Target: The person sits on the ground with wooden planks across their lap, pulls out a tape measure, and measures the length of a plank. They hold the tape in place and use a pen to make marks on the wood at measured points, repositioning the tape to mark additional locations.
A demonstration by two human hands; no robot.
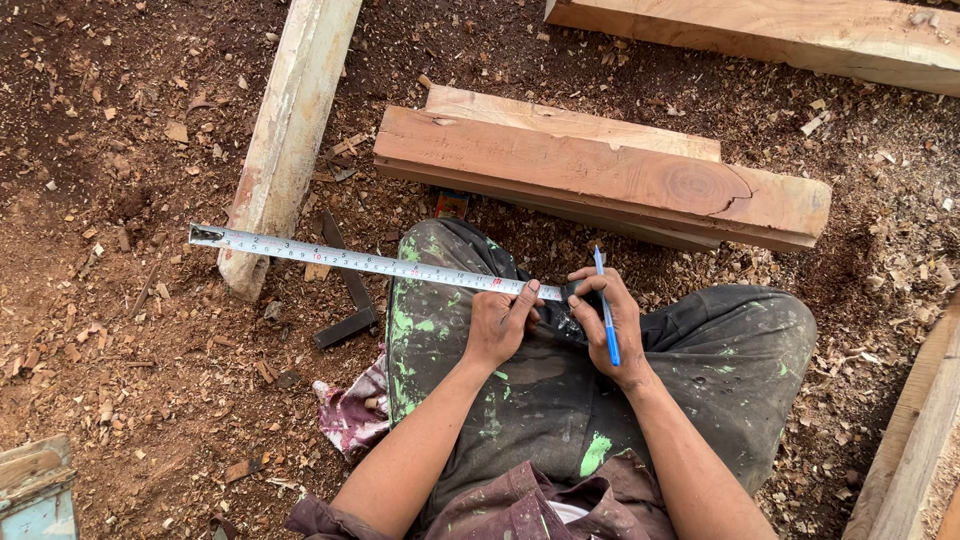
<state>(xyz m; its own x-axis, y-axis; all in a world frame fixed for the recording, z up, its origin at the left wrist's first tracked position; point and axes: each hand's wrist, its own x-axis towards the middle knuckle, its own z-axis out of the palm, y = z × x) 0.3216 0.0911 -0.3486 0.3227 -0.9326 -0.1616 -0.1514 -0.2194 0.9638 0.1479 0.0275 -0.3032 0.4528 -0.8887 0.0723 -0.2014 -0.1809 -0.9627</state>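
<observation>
I sit on the ground with my knees bent, in paint-stained dark trousers (720, 360). My left hand (497, 322) pinches the blade of a tape measure (345, 260), which stretches out to the left with its hook end free in the air. My right hand (612, 325) grips the dark tape measure case (560, 318) and also holds a blue pen (606, 308) between its fingers, tip pointing up. Both hands rest over my lap.
Two stacked reddish planks (600, 175) lie just beyond my knees. A pale beam (290, 130) slants at the left, another thick timber (780, 35) lies top right, more boards (915, 440) at right. A dark metal square (350, 300) lies on sawdust-covered earth. A cloth (350, 410) lies by my left leg.
</observation>
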